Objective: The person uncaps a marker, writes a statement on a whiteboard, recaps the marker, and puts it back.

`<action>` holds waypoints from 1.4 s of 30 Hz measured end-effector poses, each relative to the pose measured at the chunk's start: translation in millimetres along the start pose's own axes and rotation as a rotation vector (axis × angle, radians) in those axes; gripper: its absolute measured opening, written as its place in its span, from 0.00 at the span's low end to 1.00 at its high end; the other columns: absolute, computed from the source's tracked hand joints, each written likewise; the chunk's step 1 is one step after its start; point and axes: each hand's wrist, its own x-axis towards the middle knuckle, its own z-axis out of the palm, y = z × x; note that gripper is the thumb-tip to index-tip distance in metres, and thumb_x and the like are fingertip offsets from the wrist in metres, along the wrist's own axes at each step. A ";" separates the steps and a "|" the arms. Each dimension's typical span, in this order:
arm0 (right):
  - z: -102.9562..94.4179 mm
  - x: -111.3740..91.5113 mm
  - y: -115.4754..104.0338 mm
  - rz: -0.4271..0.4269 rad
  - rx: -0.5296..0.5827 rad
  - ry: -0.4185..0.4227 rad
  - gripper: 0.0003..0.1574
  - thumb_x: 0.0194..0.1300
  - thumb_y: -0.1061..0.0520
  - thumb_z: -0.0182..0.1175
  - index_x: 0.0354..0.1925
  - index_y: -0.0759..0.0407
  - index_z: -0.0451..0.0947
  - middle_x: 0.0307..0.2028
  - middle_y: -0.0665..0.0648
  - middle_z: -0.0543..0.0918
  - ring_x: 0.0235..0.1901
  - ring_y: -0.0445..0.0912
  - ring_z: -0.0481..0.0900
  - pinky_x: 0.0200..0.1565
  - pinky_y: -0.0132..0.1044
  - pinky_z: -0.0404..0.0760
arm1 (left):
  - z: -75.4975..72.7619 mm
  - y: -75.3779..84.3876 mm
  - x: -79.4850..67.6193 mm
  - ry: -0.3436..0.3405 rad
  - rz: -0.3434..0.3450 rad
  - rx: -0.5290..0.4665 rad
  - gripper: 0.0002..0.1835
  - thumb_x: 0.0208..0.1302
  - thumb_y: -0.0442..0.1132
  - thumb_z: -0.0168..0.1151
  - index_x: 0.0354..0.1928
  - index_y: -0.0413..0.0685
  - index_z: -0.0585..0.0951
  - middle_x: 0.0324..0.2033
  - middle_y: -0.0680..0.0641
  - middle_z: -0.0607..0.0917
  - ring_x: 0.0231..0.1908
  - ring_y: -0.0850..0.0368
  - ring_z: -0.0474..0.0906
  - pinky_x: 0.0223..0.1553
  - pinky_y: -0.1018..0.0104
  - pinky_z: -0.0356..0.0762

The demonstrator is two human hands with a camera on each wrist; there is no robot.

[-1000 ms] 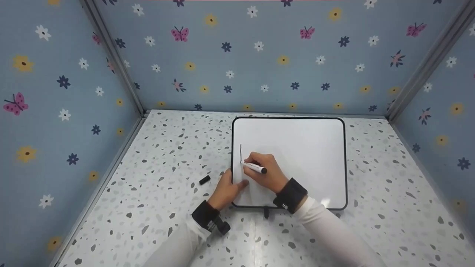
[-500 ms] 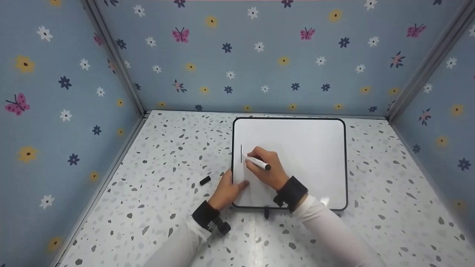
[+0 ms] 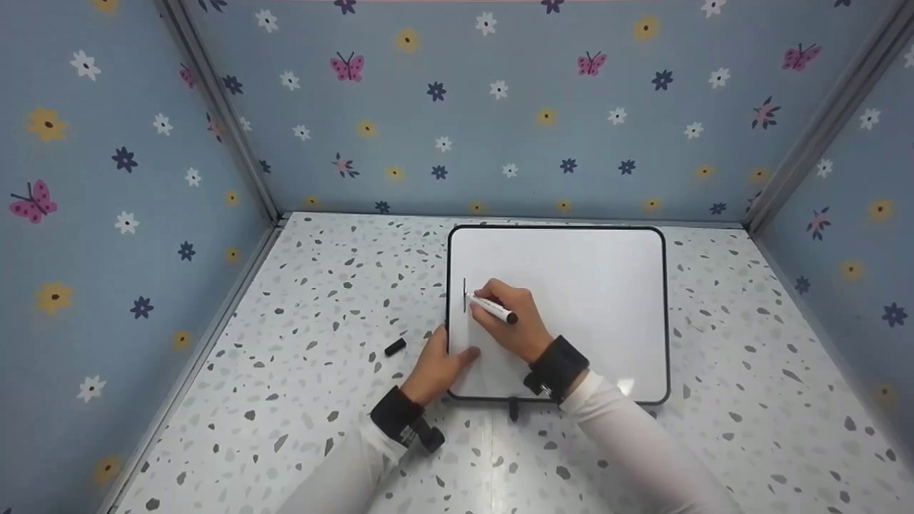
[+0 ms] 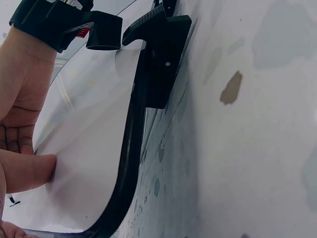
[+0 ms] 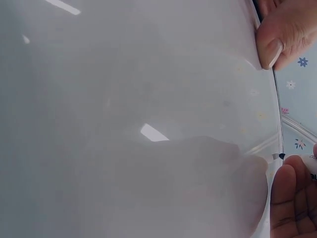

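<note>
A whiteboard (image 3: 593, 300) with a thin black frame takes up the middle right of the head view. My left hand (image 3: 435, 368) grips its left edge, thumb lying on the white face. My right hand (image 3: 515, 321) pinches a white marker (image 3: 493, 308) with a black end. The marker's tip is at a short vertical black line (image 3: 464, 285) near the board's left side; whether it touches the surface is unclear. In the right wrist view the dark marker tip (image 5: 281, 155) shows beside the right fingers (image 5: 285, 188), and the left thumb (image 5: 270, 49) rests at the board's edge.
On the speckled tabletop (image 3: 321, 285), a black marker cap (image 3: 395, 348) lies left of the board. A small black piece (image 3: 514, 408) sticks out at the board's lower edge. Blue flowered panels (image 3: 500, 128) enclose the table at the back and sides.
My right hand has moved the marker up from the bottom of the vertical line to about its middle, swinging slightly right and back. The left hand keeps its hold on the board.
</note>
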 end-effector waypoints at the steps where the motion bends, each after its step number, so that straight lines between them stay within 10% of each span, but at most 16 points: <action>1: -0.2 0.2 0.0 0.003 -0.004 -0.002 0.03 0.66 0.65 0.67 0.35 0.64 0.81 0.38 0.63 0.93 0.28 0.44 0.81 0.33 0.30 0.76 | 0.0 -0.3 0.3 0.000 0.000 -0.001 0.37 0.72 0.36 0.67 0.78 0.32 0.65 0.69 0.32 0.79 0.70 0.38 0.77 0.78 0.39 0.69; 42: -16.4 7.1 8.3 0.000 -0.003 0.081 0.03 0.64 0.65 0.66 0.37 0.66 0.82 0.32 0.61 0.91 0.26 0.44 0.81 0.32 0.28 0.76 | 0.5 2.5 -3.0 0.012 -0.031 0.027 0.38 0.73 0.37 0.68 0.79 0.31 0.64 0.71 0.29 0.77 0.71 0.35 0.76 0.78 0.39 0.70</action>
